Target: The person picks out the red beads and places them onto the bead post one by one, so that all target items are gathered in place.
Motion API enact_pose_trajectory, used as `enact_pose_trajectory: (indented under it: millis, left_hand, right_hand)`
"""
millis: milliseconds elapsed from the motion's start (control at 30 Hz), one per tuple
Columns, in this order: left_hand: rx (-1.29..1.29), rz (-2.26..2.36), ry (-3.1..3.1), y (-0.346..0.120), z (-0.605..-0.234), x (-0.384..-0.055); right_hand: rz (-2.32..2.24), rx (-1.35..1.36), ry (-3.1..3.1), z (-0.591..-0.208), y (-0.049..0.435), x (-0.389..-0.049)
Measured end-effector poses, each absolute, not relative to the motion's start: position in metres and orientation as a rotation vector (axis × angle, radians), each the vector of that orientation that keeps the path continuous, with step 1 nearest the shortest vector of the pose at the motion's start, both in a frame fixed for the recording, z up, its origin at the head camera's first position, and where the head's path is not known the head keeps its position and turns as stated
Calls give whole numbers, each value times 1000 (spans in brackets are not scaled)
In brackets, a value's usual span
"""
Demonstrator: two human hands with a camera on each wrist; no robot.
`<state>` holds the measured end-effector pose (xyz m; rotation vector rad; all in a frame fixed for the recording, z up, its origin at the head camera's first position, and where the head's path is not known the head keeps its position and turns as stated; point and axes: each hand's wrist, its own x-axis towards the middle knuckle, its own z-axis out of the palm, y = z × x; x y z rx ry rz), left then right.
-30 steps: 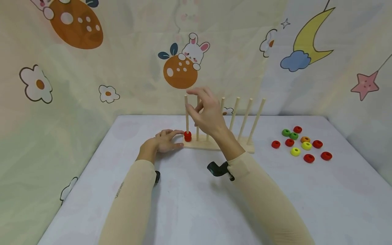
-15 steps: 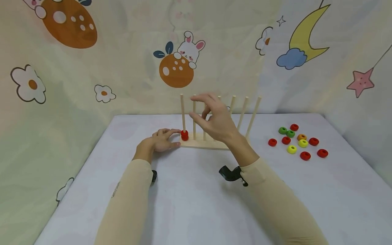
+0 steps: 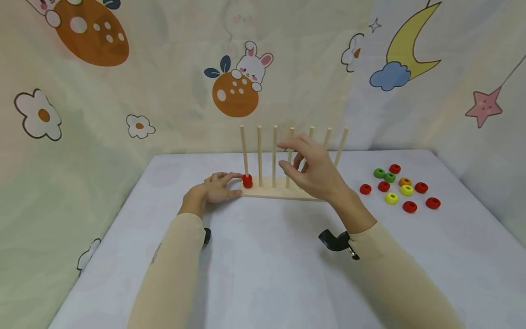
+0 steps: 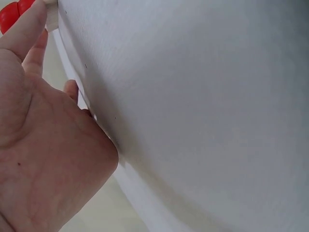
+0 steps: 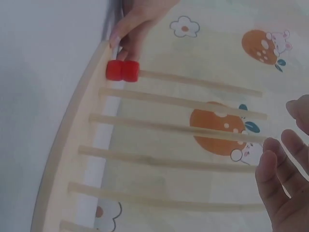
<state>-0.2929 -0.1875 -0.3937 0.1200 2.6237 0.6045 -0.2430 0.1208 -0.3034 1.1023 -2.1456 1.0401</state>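
Steadiness should serve you best with this pale wooden rack (image 3: 271,192): seven round pegs (image 3: 274,160), two small red round beads (image 3: 247,181) stacked at the foot of the leftmost. Your left hand (image 3: 215,188) touches that end, thumb at the front corner, forefinger beside the stacked pair; I'd leave it braced there, so a knocked peg doesn't slide the rack over the white table (image 3: 263,274). Your right hand (image 3: 318,171) holds nothing, thumb and fingers well apart in front of the right-hand pegs; steer it clear of them as you swing it aside. If you go for a loose bead, six red beads (image 3: 409,207), two green beads (image 3: 379,173), two yellow beads (image 3: 391,198) and an orange bead (image 3: 404,182) lie right of the rack. Pinch by the rim, leave the hole uncovered, and lower it straight down a peg.

Whether your left thumb and forefinger truly pinch the rack, I can't tell: the left wrist view catches only scraps of wood and red. In the head view your right hand and wrist hide parts of some pegs and the rack's right end; the right wrist view cuts off the farthest peg.
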Motion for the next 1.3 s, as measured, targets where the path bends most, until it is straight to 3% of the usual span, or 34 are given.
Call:
enact_pose_trajectory:
  millis: [1300]
  left_hand:
    - [123,657,2605,-194,-402,-297]
  right_hand:
    - [1043,915,-2161,-344,224,-215]
